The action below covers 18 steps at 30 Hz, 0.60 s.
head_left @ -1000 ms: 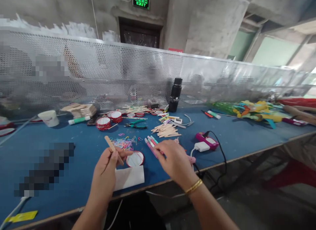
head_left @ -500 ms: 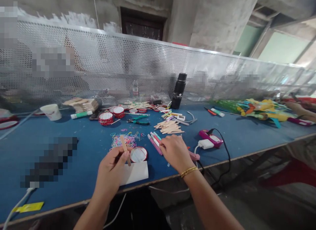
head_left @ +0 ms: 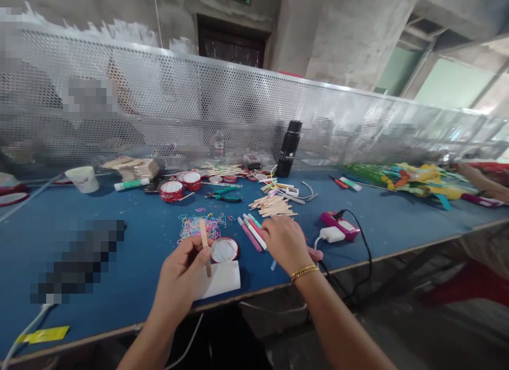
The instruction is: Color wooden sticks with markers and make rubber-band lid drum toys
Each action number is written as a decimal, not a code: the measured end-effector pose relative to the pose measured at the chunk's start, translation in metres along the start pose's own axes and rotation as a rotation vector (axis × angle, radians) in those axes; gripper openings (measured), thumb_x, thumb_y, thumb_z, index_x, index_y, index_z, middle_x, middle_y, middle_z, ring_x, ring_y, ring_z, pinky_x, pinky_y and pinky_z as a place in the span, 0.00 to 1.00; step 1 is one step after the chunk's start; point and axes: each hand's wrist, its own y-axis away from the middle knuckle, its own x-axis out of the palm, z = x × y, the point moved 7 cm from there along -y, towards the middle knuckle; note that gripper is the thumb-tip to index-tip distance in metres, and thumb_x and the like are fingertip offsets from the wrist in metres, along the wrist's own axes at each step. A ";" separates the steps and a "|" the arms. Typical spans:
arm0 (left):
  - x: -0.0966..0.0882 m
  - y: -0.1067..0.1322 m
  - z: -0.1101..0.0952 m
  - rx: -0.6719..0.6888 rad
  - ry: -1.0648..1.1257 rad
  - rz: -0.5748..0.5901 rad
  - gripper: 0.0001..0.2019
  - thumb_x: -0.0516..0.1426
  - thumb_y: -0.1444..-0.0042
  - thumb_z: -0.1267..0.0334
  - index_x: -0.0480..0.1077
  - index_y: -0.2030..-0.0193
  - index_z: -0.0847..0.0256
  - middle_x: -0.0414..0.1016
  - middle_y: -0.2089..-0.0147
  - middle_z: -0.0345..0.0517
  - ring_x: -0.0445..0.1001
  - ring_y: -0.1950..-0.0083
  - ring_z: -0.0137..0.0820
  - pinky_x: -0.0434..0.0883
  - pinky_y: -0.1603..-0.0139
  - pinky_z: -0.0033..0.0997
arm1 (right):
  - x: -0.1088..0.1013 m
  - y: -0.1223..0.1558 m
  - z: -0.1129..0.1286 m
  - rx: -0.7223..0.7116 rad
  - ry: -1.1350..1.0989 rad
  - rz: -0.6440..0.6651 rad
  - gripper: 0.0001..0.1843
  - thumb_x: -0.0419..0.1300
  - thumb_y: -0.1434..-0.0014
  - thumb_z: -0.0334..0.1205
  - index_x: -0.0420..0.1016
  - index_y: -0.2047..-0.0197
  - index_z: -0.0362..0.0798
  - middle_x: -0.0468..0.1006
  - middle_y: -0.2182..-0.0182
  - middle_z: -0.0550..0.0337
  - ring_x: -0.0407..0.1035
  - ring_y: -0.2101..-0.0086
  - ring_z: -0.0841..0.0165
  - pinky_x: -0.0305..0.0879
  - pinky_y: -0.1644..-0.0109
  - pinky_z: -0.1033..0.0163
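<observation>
My left hand (head_left: 181, 274) pinches a flat wooden craft stick (head_left: 204, 240) between thumb and fingers, its upper end pointing up. Partly behind this hand lies a smooth white piece (head_left: 225, 280) at the table edge; its kind is unclear. Just beyond are a roll of red-edged tape (head_left: 225, 249) and a heap of pastel plastic clips (head_left: 194, 227). My right hand (head_left: 285, 243) is palm down with bent fingers beside several capped markers (head_left: 252, 232). Its fingertips are hidden, so what it holds, if anything, does not show. A pink object (head_left: 315, 254) pokes out beside the wrist.
Wooden sticks (head_left: 274, 205), green-handled pliers (head_left: 225, 195) and red tape rolls (head_left: 170, 191) lie farther back. A black bottle (head_left: 289, 149) and paper cup (head_left: 82, 179) stand near the perforated metal screen (head_left: 238, 110). A purple power strip (head_left: 340, 224) with cables sits right.
The craft stick has turned more upright in my left hand and sits a little lower. My right hand has shifted slightly right, away from the markers, showing more of them.
</observation>
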 end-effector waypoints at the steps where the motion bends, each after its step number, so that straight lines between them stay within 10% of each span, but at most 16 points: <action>1: 0.001 0.000 -0.001 0.004 -0.003 0.001 0.10 0.62 0.39 0.54 0.79 0.60 0.58 0.76 0.67 0.41 0.72 0.66 0.32 0.67 0.63 0.28 | 0.000 -0.003 0.001 -0.012 0.005 0.006 0.15 0.54 0.28 0.37 0.83 0.57 0.48 0.83 0.56 0.49 0.74 0.51 0.57 0.64 0.49 0.56; 18: 0.003 0.002 -0.010 -0.035 0.046 -0.001 0.12 0.63 0.45 0.53 0.78 0.61 0.59 0.77 0.70 0.41 0.72 0.71 0.31 0.68 0.68 0.29 | 0.026 -0.047 0.025 -0.017 0.081 0.104 0.17 0.55 0.30 0.40 0.85 0.53 0.45 0.85 0.54 0.41 0.80 0.51 0.54 0.70 0.50 0.57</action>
